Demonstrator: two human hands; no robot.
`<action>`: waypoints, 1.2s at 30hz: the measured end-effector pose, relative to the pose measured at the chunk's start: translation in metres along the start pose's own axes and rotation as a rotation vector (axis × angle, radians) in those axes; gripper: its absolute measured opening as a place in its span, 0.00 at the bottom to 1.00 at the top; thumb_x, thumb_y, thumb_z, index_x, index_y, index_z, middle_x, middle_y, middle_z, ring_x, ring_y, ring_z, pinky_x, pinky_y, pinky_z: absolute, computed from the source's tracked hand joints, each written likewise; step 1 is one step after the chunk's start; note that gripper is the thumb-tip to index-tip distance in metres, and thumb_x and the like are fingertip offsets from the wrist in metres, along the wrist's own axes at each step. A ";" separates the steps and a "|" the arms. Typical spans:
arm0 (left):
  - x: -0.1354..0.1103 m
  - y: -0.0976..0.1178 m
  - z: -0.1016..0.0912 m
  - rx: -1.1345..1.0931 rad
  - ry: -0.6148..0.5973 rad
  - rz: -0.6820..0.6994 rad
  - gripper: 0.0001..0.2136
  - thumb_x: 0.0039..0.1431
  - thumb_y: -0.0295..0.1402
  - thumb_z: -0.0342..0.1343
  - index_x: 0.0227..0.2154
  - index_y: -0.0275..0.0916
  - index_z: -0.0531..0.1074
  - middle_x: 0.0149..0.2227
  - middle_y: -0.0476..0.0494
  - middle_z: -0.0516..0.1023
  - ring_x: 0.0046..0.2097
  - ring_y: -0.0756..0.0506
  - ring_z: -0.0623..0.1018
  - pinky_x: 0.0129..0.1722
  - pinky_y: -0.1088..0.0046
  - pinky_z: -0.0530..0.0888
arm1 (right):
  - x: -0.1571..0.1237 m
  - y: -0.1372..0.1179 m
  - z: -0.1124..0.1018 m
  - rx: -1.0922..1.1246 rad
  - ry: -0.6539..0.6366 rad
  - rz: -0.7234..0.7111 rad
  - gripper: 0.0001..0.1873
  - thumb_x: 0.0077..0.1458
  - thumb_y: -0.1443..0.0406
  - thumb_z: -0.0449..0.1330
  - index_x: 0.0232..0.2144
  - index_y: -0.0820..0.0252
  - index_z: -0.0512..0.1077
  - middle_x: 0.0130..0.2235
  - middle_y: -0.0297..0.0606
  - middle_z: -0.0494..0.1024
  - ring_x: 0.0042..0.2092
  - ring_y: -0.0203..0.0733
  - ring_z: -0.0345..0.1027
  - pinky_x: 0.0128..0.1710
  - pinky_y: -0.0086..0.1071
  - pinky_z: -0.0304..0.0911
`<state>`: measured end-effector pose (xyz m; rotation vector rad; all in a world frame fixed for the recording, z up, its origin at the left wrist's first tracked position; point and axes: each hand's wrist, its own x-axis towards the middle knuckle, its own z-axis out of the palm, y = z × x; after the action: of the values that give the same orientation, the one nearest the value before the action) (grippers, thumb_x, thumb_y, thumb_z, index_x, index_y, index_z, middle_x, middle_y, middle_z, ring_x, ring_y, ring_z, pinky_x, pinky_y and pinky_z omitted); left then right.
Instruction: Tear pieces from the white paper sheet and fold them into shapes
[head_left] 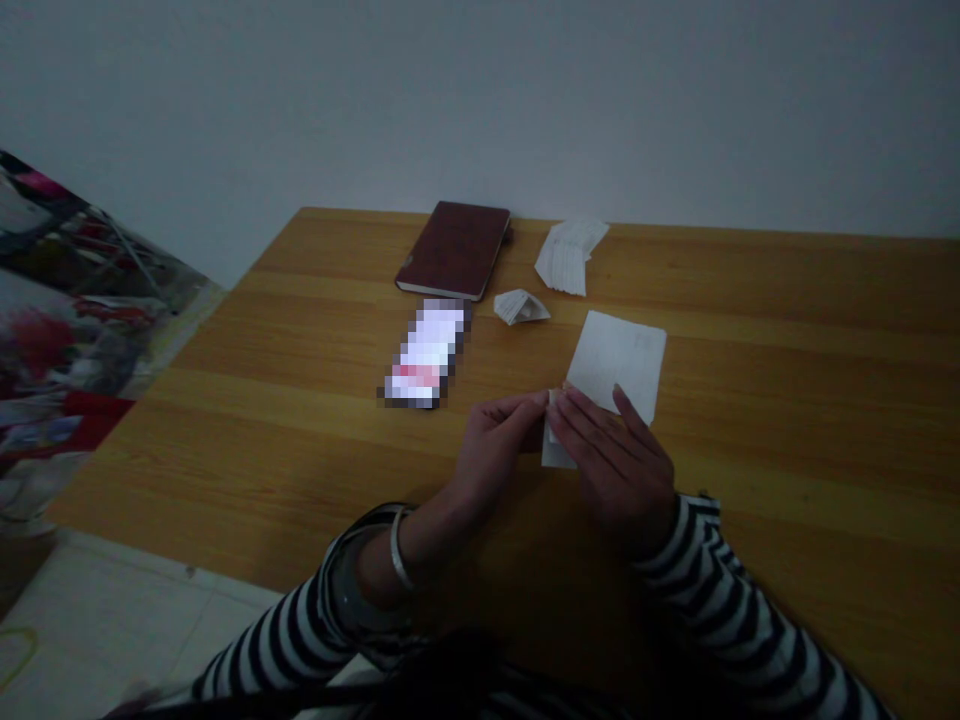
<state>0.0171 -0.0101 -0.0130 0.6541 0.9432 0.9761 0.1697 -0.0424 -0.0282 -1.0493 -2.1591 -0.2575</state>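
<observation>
A small piece of white paper (558, 456) is held between my two hands, low over the wooden table. My left hand (491, 445) is closed, its thumb and forefinger pinching the paper's upper left edge. From the other side, my right hand (622, 465) grips the same paper with its fingers pressed together over it. Its little finger stands apart, and its thumb is hidden. Most of the paper lies behind the right fingers, so its folds cannot be made out. Just beyond the right hand lies a stack of white paper sheets (619, 355), partly covered by the fingers.
A folded paper piece (519, 307) sits beyond my hands. Behind it is a fanned group of folded white papers (571, 258). A dark red notebook (457, 250) and a pixelated phone (429, 350) lie to the left. The wooden table (810, 400) meets a wall at the back.
</observation>
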 end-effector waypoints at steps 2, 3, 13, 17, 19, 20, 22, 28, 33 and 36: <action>0.000 0.003 0.000 -0.042 -0.016 -0.038 0.08 0.54 0.35 0.63 0.26 0.36 0.79 0.26 0.47 0.80 0.28 0.53 0.77 0.31 0.78 0.73 | 0.000 0.000 0.000 0.007 -0.019 -0.003 0.22 0.64 0.75 0.47 0.59 0.67 0.65 0.57 0.47 0.73 0.62 0.43 0.62 0.66 0.48 0.54; 0.000 0.004 -0.001 -0.055 -0.025 -0.049 0.08 0.54 0.36 0.63 0.26 0.36 0.79 0.25 0.47 0.80 0.28 0.52 0.77 0.31 0.78 0.73 | 0.000 0.000 0.001 0.012 -0.025 -0.005 0.23 0.64 0.75 0.46 0.59 0.67 0.64 0.57 0.47 0.73 0.62 0.43 0.62 0.66 0.49 0.54; 0.002 0.006 -0.004 -0.055 -0.022 -0.021 0.09 0.53 0.37 0.64 0.25 0.35 0.79 0.25 0.47 0.79 0.27 0.53 0.76 0.29 0.79 0.73 | 0.000 -0.001 0.002 -0.040 -0.089 -0.020 0.22 0.63 0.75 0.49 0.57 0.67 0.67 0.59 0.47 0.70 0.63 0.45 0.61 0.67 0.50 0.48; 0.004 0.005 -0.008 0.066 -0.036 0.020 0.09 0.54 0.38 0.64 0.32 0.38 0.81 0.30 0.45 0.81 0.32 0.52 0.78 0.35 0.77 0.74 | 0.001 -0.005 0.005 -0.019 -0.083 0.008 0.21 0.61 0.74 0.53 0.56 0.66 0.68 0.59 0.48 0.71 0.62 0.46 0.62 0.68 0.52 0.45; 0.006 0.004 -0.011 0.109 -0.032 0.039 0.09 0.55 0.38 0.64 0.34 0.38 0.82 0.31 0.45 0.82 0.33 0.51 0.78 0.36 0.76 0.74 | 0.002 -0.008 0.006 0.084 -0.066 0.078 0.21 0.60 0.73 0.55 0.55 0.66 0.69 0.58 0.49 0.72 0.62 0.48 0.63 0.67 0.55 0.45; 0.006 0.004 -0.012 0.131 -0.029 0.051 0.10 0.55 0.39 0.63 0.34 0.38 0.82 0.31 0.45 0.82 0.32 0.51 0.77 0.35 0.76 0.74 | 0.002 -0.009 0.006 0.169 -0.061 0.117 0.20 0.60 0.72 0.55 0.54 0.65 0.70 0.58 0.49 0.72 0.62 0.49 0.63 0.67 0.56 0.44; 0.007 0.005 -0.013 0.193 -0.016 0.088 0.10 0.56 0.40 0.62 0.33 0.38 0.82 0.29 0.46 0.81 0.30 0.51 0.76 0.32 0.76 0.73 | 0.002 -0.009 0.004 0.379 -0.041 0.219 0.18 0.60 0.71 0.54 0.52 0.63 0.71 0.57 0.48 0.73 0.62 0.49 0.63 0.66 0.58 0.46; 0.005 0.012 -0.008 0.372 0.013 0.189 0.10 0.57 0.40 0.61 0.30 0.38 0.81 0.25 0.47 0.79 0.26 0.52 0.72 0.26 0.77 0.68 | -0.001 0.009 0.000 0.574 0.227 0.775 0.11 0.62 0.64 0.56 0.45 0.59 0.74 0.47 0.43 0.80 0.48 0.45 0.75 0.49 0.42 0.70; 0.002 0.015 -0.003 0.391 0.019 0.242 0.10 0.58 0.38 0.60 0.29 0.39 0.81 0.27 0.46 0.80 0.27 0.51 0.74 0.27 0.77 0.69 | 0.001 0.010 0.004 0.966 -0.117 0.901 0.21 0.63 0.53 0.53 0.24 0.58 0.71 0.22 0.32 0.72 0.25 0.36 0.66 0.24 0.28 0.63; 0.000 0.015 -0.001 0.383 -0.019 0.214 0.10 0.59 0.38 0.60 0.29 0.38 0.81 0.25 0.47 0.78 0.25 0.52 0.72 0.25 0.77 0.67 | 0.003 0.004 0.006 1.100 -0.193 0.941 0.21 0.61 0.51 0.55 0.25 0.59 0.72 0.23 0.32 0.73 0.26 0.36 0.66 0.25 0.28 0.64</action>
<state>0.0100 -0.0032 -0.0017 1.1031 1.0699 0.9822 0.1685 -0.0347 -0.0308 -1.2228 -1.3170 1.3282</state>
